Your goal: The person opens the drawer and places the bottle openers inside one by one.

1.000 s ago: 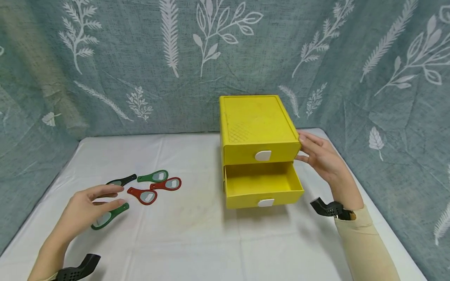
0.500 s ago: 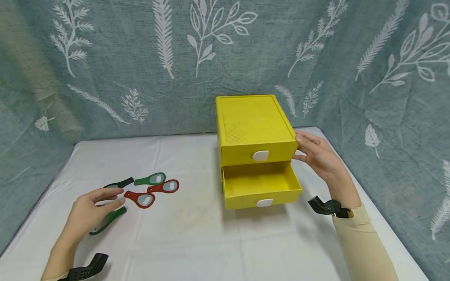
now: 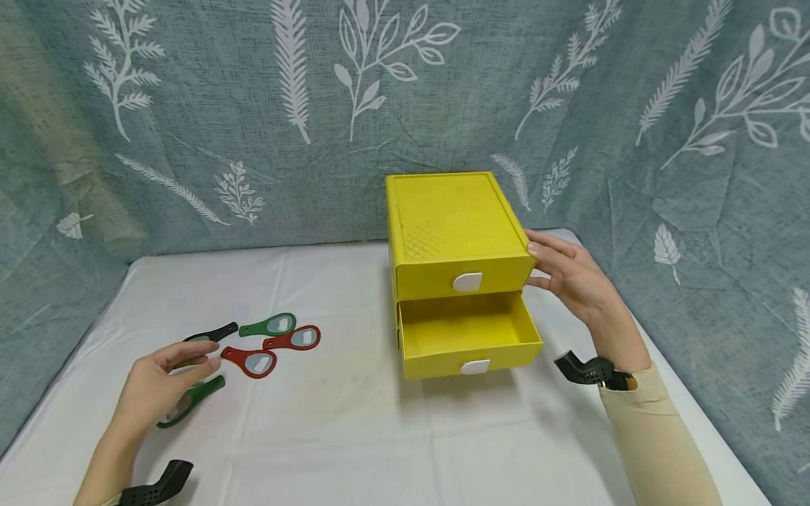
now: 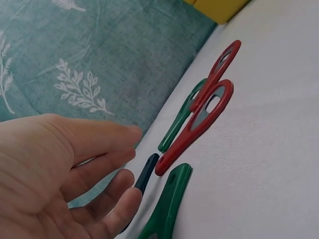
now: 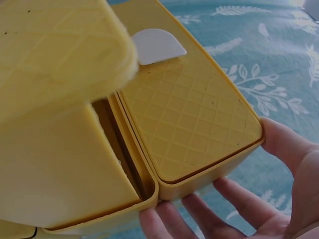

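My left hand (image 3: pixel 161 386) hovers over a group of bottle openers at the table's left, fingers loosely bent and holding nothing. Its thumb and fingertips lie between a near green bottle opener (image 4: pixel 169 199) and a black bottle opener (image 3: pixel 221 331), partly hidden by the hand. Just past them are a red bottle opener (image 3: pixel 249 360), another red bottle opener (image 3: pixel 294 338) and a far green bottle opener (image 3: pixel 268 325). My right hand (image 3: pixel 579 284) touches the right side of a yellow drawer unit (image 3: pixel 455 218), its thumb at the front corner, fingers extended along the side.
The lower drawer (image 3: pixel 471 362) is pulled out, with nothing visible inside; the upper drawer (image 3: pixel 430 280) is closed. Both have white handles. A white cloth (image 3: pixel 323 450) covers the table, and a green leaf-patterned curtain (image 3: pixel 253 105) hangs behind it.
The head view has shifted slightly. My left hand has edged a little away from me relative to the openers, its thumb now past the near green opener's handle end. The right hand stays on the drawer unit.
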A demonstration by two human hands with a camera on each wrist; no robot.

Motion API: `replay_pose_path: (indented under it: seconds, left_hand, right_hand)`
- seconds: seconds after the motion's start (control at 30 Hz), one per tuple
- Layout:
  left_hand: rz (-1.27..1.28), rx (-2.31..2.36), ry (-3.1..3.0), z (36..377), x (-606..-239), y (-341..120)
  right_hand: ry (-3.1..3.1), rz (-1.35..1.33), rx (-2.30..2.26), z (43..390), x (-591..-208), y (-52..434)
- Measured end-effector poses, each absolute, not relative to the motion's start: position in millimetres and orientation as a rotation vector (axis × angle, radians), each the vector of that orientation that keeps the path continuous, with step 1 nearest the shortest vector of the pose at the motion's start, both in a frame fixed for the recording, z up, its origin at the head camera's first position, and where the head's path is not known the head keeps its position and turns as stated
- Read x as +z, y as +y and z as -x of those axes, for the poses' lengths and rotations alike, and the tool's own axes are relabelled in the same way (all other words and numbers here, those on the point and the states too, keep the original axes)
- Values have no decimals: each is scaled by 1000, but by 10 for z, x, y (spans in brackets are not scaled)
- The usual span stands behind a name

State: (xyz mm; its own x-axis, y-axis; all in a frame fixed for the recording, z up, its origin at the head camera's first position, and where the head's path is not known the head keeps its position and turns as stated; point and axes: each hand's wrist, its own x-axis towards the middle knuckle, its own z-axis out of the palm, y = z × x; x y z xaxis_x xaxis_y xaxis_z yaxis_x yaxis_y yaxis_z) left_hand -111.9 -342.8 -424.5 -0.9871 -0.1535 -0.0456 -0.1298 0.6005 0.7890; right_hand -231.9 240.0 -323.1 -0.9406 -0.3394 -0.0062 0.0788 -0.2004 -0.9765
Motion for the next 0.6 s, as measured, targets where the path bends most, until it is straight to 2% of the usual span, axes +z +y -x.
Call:
replay_pose_path:
  seconds: [0.6]
  left_hand:
    - [-145,-1154,-2935,1231,-4268,-3402]
  right_hand:
    - [1769,318,-2216,2330,-3238,2413]
